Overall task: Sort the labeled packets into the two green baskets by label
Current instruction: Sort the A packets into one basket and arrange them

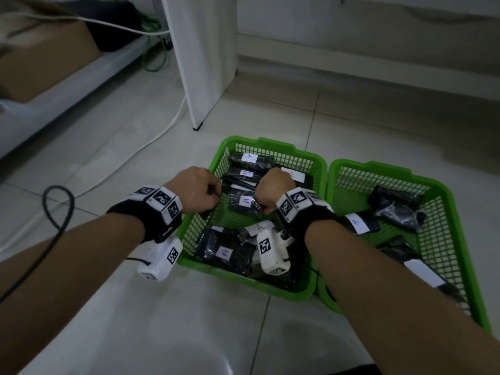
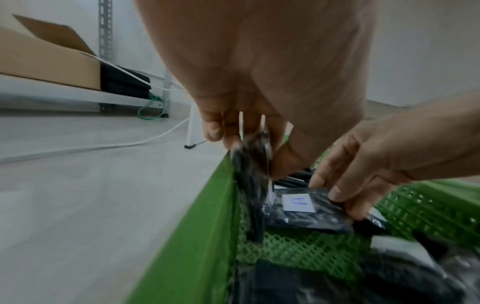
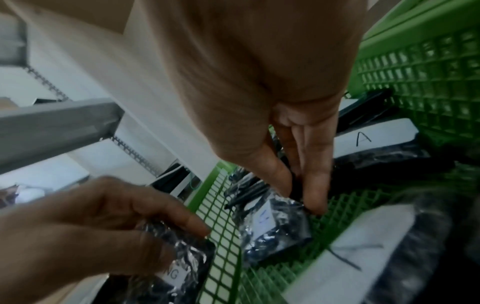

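Observation:
Two green baskets stand side by side on the floor. The left basket [image 1: 259, 143] holds several black packets labelled A. The right basket [image 1: 378, 167] holds black packets, one labelled B [image 1: 357, 222]. My left hand [image 1: 197, 190] is at the left basket's left rim. It pinches a black packet [image 2: 252, 174] that hangs on edge beside the rim; its label is not readable. My right hand [image 1: 273, 190] is inside the left basket. Its thumb and fingers pinch the edge of an A packet [image 1: 244, 203] that lies on the basket floor.
A white furniture leg [image 1: 198, 77] stands just beyond the baskets. A white cable [image 1: 151, 136] runs across the tiles to the left, and a black cable [image 1: 58, 209] loops near my left forearm. A low shelf with a cardboard box [image 1: 48, 60] is at far left.

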Demonstrator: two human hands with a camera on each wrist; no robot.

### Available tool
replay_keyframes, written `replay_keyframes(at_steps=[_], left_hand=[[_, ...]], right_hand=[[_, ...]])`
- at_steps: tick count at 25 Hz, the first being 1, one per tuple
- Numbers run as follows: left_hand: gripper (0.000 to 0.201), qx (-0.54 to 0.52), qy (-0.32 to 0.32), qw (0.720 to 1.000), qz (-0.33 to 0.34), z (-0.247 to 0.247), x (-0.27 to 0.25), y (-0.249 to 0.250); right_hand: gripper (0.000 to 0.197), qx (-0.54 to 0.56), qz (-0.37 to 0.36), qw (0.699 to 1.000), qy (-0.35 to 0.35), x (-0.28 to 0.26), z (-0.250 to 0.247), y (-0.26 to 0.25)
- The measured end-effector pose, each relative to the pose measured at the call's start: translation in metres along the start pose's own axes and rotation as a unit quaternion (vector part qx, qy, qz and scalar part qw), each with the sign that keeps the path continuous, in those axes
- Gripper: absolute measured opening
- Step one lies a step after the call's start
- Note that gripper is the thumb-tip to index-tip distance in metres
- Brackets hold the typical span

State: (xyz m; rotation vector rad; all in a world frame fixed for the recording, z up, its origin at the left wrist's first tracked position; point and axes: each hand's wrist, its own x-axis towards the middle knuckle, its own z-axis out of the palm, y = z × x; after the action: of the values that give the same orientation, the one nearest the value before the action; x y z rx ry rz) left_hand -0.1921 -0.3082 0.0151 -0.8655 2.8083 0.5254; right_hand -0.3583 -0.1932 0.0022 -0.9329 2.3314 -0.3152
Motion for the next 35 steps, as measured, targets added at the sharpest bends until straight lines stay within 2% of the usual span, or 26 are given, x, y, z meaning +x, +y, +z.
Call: replay_keyframes(at_steps=[2, 4, 7, 9, 11, 14, 16, 19, 22, 25, 27, 29, 31, 33, 35], left_hand=[[0.031, 0.054, -0.003, 0.998, 0.026, 0.007, -0.003, -0.001], [0.036, 0.168, 0.010, 0.984, 0.056, 0.011, -0.003, -0.002], [0.034, 0.277, 0.017, 0.955, 0.100, 0.014, -0.002, 0.000], [0.030, 0.256, -0.001, 0.959, 0.125, 0.013, 0.001, 0.006], [0.031, 0.214, -0.042, 0.966, 0.138, 0.013, 0.005, 0.014], [0.049, 0.135, -0.148, 0.972, 0.127, 0.017, 0.010, 0.019], [0.053, 0.158, -0.190, 0.962, 0.118, 0.025, 0.014, 0.018], [0.054, 0.189, -0.194, 0.955, 0.121, 0.032, 0.017, 0.017], [0.048, 0.124, -0.166, 0.970, 0.125, 0.030, 0.014, 0.018], [0.035, 0.068, -0.099, 0.987, 0.110, 0.028, 0.014, 0.014], [0.034, 0.032, -0.049, 0.994, 0.095, 0.028, 0.014, 0.015], [0.042, -0.058, 0.010, 0.995, 0.082, 0.023, 0.015, 0.017], [0.061, -0.122, 0.060, 0.985, 0.106, 0.019, 0.016, 0.017], [0.059, -0.076, 0.073, 0.984, 0.146, 0.018, 0.018, 0.015], [0.049, -0.012, 0.068, 0.987, 0.144, 0.020, 0.021, 0.011]], right_hand=[[0.017, -0.008, -0.008, 1.000, 0.028, 0.001, 0.012, -0.007], [0.014, -0.025, -0.024, 0.998, 0.059, 0.001, 0.017, -0.008], [0.019, -0.055, -0.053, 0.997, 0.022, 0.007, 0.025, -0.005], [0.017, -0.046, -0.073, 0.996, -0.031, 0.013, 0.031, -0.001], [0.015, -0.015, -0.085, 0.995, -0.047, 0.016, 0.031, 0.005], [0.022, 0.008, -0.081, 0.994, -0.067, 0.009, 0.017, 0.012], [0.031, -0.027, -0.094, 0.988, -0.122, 0.001, 0.006, 0.017], [0.024, -0.080, -0.105, 0.973, -0.188, -0.010, -0.002, 0.026], [0.041, -0.065, -0.109, 0.982, -0.144, -0.015, 0.001, 0.036], [0.042, 0.007, -0.116, 0.990, -0.081, -0.021, 0.000, 0.038], [0.045, 0.038, -0.136, 0.990, -0.025, -0.025, -0.002, 0.036], [0.047, 0.047, -0.160, 0.985, 0.037, -0.027, -0.003, 0.031], [0.047, 0.039, -0.182, 0.980, 0.070, -0.026, 0.000, 0.024], [0.047, 0.040, -0.192, 0.977, 0.088, -0.022, 0.006, 0.018], [0.046, 0.043, -0.191, 0.975, 0.108, -0.018, 0.014, 0.012]])
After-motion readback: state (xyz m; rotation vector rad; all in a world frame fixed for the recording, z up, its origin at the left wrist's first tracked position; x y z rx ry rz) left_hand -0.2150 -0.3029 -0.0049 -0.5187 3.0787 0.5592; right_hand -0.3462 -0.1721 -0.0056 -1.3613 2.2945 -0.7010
